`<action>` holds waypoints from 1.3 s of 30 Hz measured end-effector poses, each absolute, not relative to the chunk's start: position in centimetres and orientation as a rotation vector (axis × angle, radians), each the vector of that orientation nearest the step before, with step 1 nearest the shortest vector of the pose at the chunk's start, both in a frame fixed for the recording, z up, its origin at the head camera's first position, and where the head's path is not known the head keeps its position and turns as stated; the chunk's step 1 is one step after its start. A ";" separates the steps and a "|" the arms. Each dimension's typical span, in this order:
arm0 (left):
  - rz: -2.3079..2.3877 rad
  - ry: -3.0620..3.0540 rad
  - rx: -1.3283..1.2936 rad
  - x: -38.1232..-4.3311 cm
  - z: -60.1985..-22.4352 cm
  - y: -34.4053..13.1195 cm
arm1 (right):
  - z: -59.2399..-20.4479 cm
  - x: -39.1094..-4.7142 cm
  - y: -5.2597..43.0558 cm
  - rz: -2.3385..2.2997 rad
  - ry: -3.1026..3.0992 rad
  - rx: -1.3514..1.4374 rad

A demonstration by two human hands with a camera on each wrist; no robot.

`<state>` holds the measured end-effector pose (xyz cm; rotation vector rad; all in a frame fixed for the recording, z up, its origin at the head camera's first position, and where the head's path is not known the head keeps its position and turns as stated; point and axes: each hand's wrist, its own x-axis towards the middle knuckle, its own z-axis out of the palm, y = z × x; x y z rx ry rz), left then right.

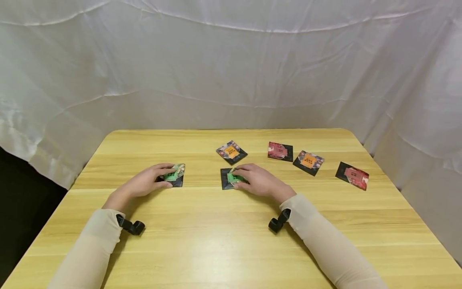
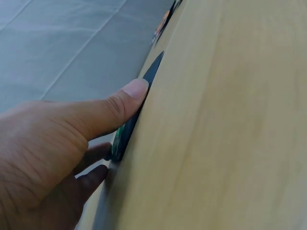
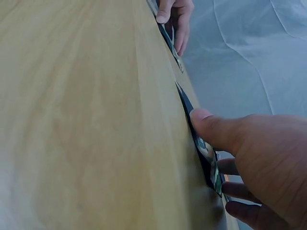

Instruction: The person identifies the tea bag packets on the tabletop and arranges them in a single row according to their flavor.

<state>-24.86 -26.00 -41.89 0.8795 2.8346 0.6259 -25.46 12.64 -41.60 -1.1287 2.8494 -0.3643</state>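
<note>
Green packets [image 1: 177,178] [image 1: 226,179] lie on the table [image 1: 202,224], one left of its middle, the other close to its middle. The left hand [image 1: 146,180] spans the first, the right hand [image 1: 260,180] the second, thumbs on the side facing the table's near edge, fingers reaching over toward its far edge. I cannot tell whether either hand truly pinches or merely rests there. Thumb opposite fingers, kept low, seems to suit something so thin, and the mirrored arms probably let both be handled together. Each sits under its hand's fingertips, partly showing past them. Orange packets [image 1: 231,152] [image 1: 309,161] and red packets [image 1: 280,151] [image 1: 352,176] lie untouched toward the table's far edge and right side, apparently just strewn.
</note>
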 end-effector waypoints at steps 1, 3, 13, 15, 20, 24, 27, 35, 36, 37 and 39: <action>0.633 2.837 0.877 -24.8 -42.0 -26.1 | -41.6 -25.4 12.6 -0.359 2.855 -1.129; 0.645 2.837 0.876 -24.8 -42.1 -26.3 | -41.5 -25.3 12.5 -0.345 2.861 -1.133; 0.722 2.801 0.772 -24.7 -42.6 -27.0 | -41.4 -24.8 11.5 -0.342 2.931 -1.074; 0.732 2.799 0.758 -24.6 -42.6 -27.0 | -41.6 -24.8 11.1 -0.294 2.984 -1.038; 0.739 2.792 0.752 -24.6 -42.6 -27.0 | -41.8 -24.4 10.6 -0.234 3.090 -0.919; 0.740 2.793 0.753 -24.7 -42.6 -26.9 | -41.7 -24.2 10.4 -0.197 3.119 -0.852; 0.743 2.794 0.752 -24.7 -42.6 -26.9 | -41.7 -24.0 10.2 -0.147 3.136 -0.827; 0.760 2.804 0.776 -25.0 -42.7 -26.7 | -41.6 -23.6 10.0 -0.191 3.117 -0.775; 0.761 2.804 0.780 -25.0 -42.7 -26.7 | -41.6 -23.6 10.0 -0.193 3.111 -0.773; 0.763 2.802 0.782 -25.0 -42.8 -26.7 | -41.6 -23.5 10.0 -0.191 3.109 -0.774; 0.766 2.799 0.782 -25.0 -42.8 -26.6 | -41.7 -23.5 10.0 -0.175 3.108 -0.785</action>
